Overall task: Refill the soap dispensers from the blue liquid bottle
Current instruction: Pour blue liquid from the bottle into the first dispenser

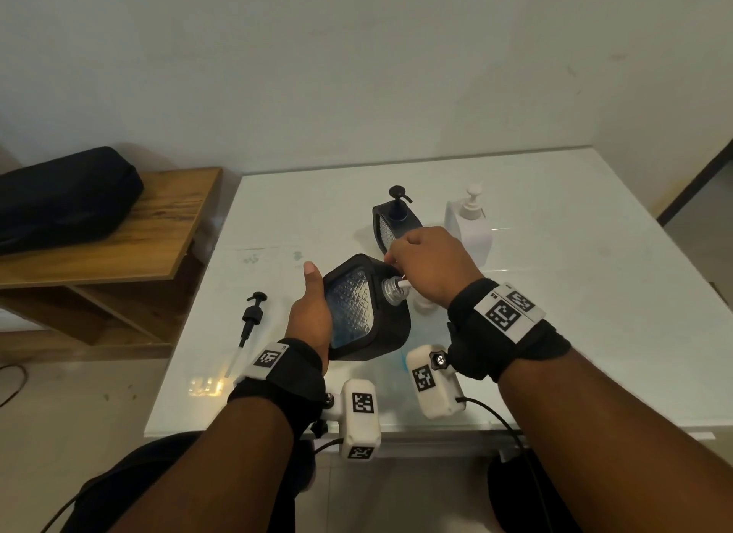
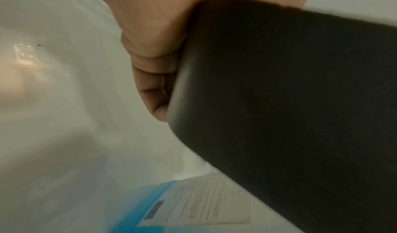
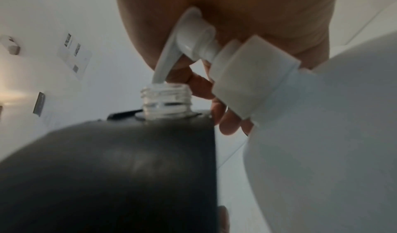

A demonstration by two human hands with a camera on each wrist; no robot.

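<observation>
- Left hand [image 1: 311, 318]: grips tilted black dispenser [image 1: 369, 310]; neck uncapped
- Right hand [image 1: 430, 269]: presses white pump head [image 3: 193, 38] of blue liquid bottle [image 3: 322, 135]; spout over neck

A white plastic pump head [image 3: 193, 38] is pressed from above by the right hand [image 3: 247, 16] at the top of the frame. Its spout is pointed down into the clear threaded neck [image 3: 166, 99] of a black-cased soap dispenser [image 3: 118, 168], which fills the lower left. A pale, translucent plastic bottle [image 3: 333, 143] is seen at the right, its square white collar [image 3: 253, 77] just beside curled fingers [image 3: 227, 123].
</observation>
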